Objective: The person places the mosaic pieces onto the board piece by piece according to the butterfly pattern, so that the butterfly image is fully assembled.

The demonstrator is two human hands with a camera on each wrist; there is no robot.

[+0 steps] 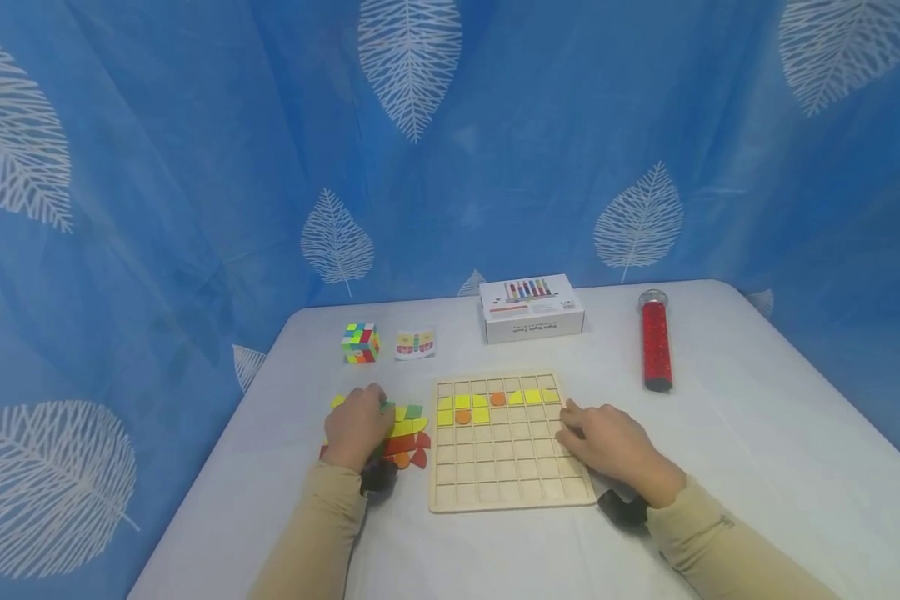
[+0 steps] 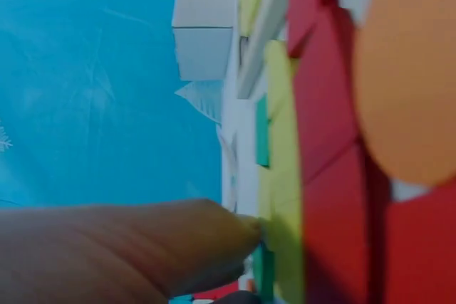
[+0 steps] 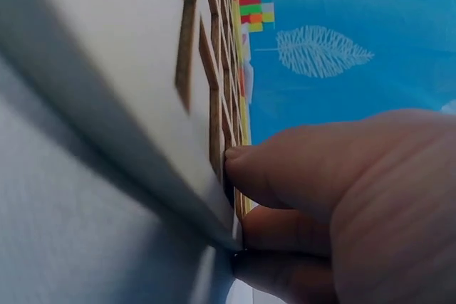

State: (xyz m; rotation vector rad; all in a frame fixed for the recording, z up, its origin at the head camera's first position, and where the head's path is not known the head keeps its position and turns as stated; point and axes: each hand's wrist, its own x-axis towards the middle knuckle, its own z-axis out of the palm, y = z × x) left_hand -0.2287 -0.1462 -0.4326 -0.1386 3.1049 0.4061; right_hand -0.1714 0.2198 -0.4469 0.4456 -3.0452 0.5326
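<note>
My left hand (image 1: 356, 425) is over a pile of coloured flat pieces, its fingertips right at a green piece (image 2: 263, 272) beside a yellow strip (image 2: 286, 197); I cannot tell whether they pinch it. Red pieces (image 1: 401, 444) and an orange disc (image 2: 410, 69) lie in the same pile. To its right lies a wooden grid board (image 1: 498, 473), with yellow pieces (image 1: 462, 402) and two orange discs (image 1: 498, 399) in its upper rows. My right hand (image 1: 607, 440) holds the board's right edge, thumb (image 3: 260, 169) on top and the other fingers at its side.
Behind the pile stand a puzzle cube (image 1: 361, 342) and a small picture card (image 1: 416, 343) with a butterfly pattern. A white box (image 1: 532, 308) is at the back, beyond the board. A red glittery tube (image 1: 656, 342) lies at the right on the white-covered table (image 1: 757, 442).
</note>
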